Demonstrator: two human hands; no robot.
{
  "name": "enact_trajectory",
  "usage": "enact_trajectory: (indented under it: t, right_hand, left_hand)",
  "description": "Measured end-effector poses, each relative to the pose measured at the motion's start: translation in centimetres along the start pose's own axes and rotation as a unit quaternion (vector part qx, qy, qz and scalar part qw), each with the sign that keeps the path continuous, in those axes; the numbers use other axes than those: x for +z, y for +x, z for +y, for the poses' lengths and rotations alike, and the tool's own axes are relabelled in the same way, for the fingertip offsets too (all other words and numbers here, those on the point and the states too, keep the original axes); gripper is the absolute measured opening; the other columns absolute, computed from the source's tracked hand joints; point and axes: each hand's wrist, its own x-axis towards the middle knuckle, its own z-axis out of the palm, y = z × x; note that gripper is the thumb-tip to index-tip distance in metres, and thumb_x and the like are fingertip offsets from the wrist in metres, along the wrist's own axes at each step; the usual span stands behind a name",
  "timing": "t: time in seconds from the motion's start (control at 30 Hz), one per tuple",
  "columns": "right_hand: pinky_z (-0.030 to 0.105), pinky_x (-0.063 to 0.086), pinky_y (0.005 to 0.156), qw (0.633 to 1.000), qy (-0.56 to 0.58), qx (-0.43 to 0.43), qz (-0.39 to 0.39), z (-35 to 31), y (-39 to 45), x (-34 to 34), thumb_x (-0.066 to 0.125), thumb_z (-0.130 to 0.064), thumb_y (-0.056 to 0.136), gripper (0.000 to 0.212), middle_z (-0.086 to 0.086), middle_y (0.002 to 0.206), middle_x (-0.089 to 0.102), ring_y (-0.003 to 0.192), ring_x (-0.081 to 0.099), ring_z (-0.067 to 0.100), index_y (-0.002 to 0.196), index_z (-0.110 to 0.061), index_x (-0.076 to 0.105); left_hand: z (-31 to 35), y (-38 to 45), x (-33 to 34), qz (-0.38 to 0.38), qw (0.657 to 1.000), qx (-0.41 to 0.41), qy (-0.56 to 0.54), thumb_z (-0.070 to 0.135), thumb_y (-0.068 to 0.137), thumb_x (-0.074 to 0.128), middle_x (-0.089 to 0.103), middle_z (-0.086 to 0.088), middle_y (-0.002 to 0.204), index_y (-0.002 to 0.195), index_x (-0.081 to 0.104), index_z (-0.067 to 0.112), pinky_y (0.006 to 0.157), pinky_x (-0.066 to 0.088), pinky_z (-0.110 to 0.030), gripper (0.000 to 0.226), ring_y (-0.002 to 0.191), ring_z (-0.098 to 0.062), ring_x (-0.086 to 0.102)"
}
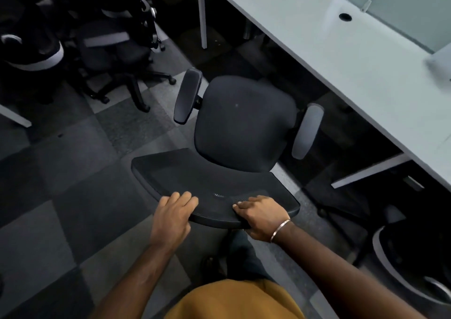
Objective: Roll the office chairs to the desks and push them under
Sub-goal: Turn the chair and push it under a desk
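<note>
Both hands are resting on the top edge of the backrest (214, 191) of a black office chair (244, 123), which is standing on the carpet tiles (61, 208) in the middle of the scene, just beside the long pale desk (341, 69) on the right. The left hand (173, 218) is lying over the near left part of that edge with its fingers curling over the top, and the right hand (260, 217), wearing a thin bracelet (280, 229), is gripping the near right part, thumb on top and fingers wrapping under; the two hands are sitting apart on the same rim. The chair's seat is facing away from the person, its right armrest (307, 130) close to the desk's front edge but not yet beneath it, so this chair is looking part-way through its trip: near the desk, still out in the aisle. It is likely needing a turn toward the desk and a push in. At the far left a cluster of other chairs (105, 50) is waiting well away from this desk, so much of the job seems to be remaining. At the near right another chair (410, 265) is showing partly below the desk's edge, though whether it is fully tucked in cannot be told.
</note>
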Motion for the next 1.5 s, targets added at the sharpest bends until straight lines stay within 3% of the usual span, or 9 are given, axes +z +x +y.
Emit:
enact_trajectory:
  t: [0.2,0.4,0.5,0.6,0.77,1.0,1.2,1.37,1.5]
  right_hand:
    - [0.041,0.054,0.087,0.999,-0.015,-0.029,-0.023,-3.0,-3.9,-0.7,0.058,-0.038,0.074,0.057,-0.006,0.117,0.071,0.108,0.066,0.025,0.128,-0.022,0.063]
    - [0.04,0.056,0.083,0.998,-0.008,-0.054,0.02,-4.0,-7.7,-2.1,0.057,-0.039,0.07,0.064,-0.009,0.116,0.072,0.105,0.069,0.023,0.132,-0.028,0.066]
    - [0.038,0.056,0.08,0.997,-0.004,-0.046,0.056,-4.2,-9.4,-3.1,0.044,-0.05,0.069,0.064,-0.01,0.111,0.071,0.102,0.069,0.02,0.127,-0.034,0.067]
    - [0.037,0.056,0.072,0.995,0.007,-0.016,0.101,-4.1,-10.8,-3.6,0.034,-0.056,0.066,0.066,-0.009,0.104,0.067,0.097,0.07,0.02,0.119,-0.036,0.069]
    - [0.034,0.053,0.062,0.988,-0.02,-0.085,0.128,-5.9,-15.1,-1.1,0.039,-0.055,0.068,0.053,-0.008,0.096,0.065,0.087,0.07,0.02,0.105,-0.035,0.07]
    - [0.034,0.052,0.07,0.985,-0.035,-0.128,0.111,-9.1,-19.2,0.5,0.054,-0.051,0.071,0.036,-0.008,0.092,0.065,0.082,0.069,0.019,0.099,-0.034,0.07]
    - [0.03,0.043,0.066,0.976,-0.04,-0.171,0.127,-11.5,-22.8,2.8,0.062,-0.05,0.072,0.024,-0.009,0.08,0.062,0.072,0.065,0.016,0.088,-0.032,0.068]
    - [0.029,0.041,0.064,0.965,-0.044,-0.212,0.149,-12.6,-24.5,3.4,0.064,-0.053,0.069,0.027,-0.009,0.077,0.063,0.069,0.064,0.016,0.086,-0.031,0.068]
    - [0.027,0.034,0.065,0.965,-0.052,-0.224,0.124,-13.8,-25.3,3.3,0.06,-0.053,0.064,0.032,-0.011,0.078,0.063,0.072,0.064,0.014,0.087,-0.033,0.067]
  left_hand:
    - [2.0,-6.2,-0.6,0.014,1.0,-0.01,-0.019,-0.006,0.051,0.07,0.045,0.01,0.085,0.09,0.057,0.023,0.068,0.038,-0.036,0.05,0.077,-0.019,0.046]
    - [4.9,-10.6,-2.3,0.041,0.998,-0.035,-0.04,0.005,0.06,0.084,0.044,0.013,0.085,0.09,0.056,0.026,0.072,0.039,-0.034,0.046,0.079,-0.016,0.046]
    - [6.5,-11.8,-3.1,0.061,0.996,-0.051,-0.052,0.022,0.064,0.092,0.045,0.015,0.087,0.091,0.056,0.027,0.078,0.04,-0.034,0.045,0.082,-0.014,0.046]
    - [8.8,-12.5,-4.2,0.087,0.992,-0.08,-0.046,0.023,0.061,0.094,0.044,0.014,0.089,0.092,0.053,0.027,0.084,0.043,-0.036,0.052,0.083,-0.015,0.045]
    - [14.2,-20.1,-3.2,0.108,0.981,-0.157,-0.025,0.024,0.063,0.093,0.04,0.013,0.09,0.093,0.052,0.025,0.084,0.042,-0.036,0.051,0.082,-0.015,0.041]
    - [20.1,-28.4,-1.6,0.113,0.96,-0.255,0.015,0.014,0.065,0.088,0.045,0.008,0.094,0.101,0.057,0.022,0.091,0.039,-0.037,0.048,0.089,-0.018,0.045]
    - [24.4,-34.6,-1.3,0.103,0.95,-0.293,0.001,0.031,0.071,0.088,0.048,0.007,0.098,0.105,0.059,0.022,0.089,0.041,-0.039,0.045,0.091,-0.02,0.049]
    - [23.3,-39.8,-1.4,0.074,0.966,-0.249,-0.01,0.041,0.074,0.087,0.053,0.012,0.102,0.114,0.066,0.026,0.089,0.042,-0.037,0.048,0.094,-0.016,0.056]
    - [20.4,-44.0,-1.9,0.057,0.951,-0.305,-0.002,0.035,0.068,0.086,0.056,0.011,0.091,0.099,0.067,0.027,0.082,0.044,-0.041,0.037,0.084,-0.019,0.058]
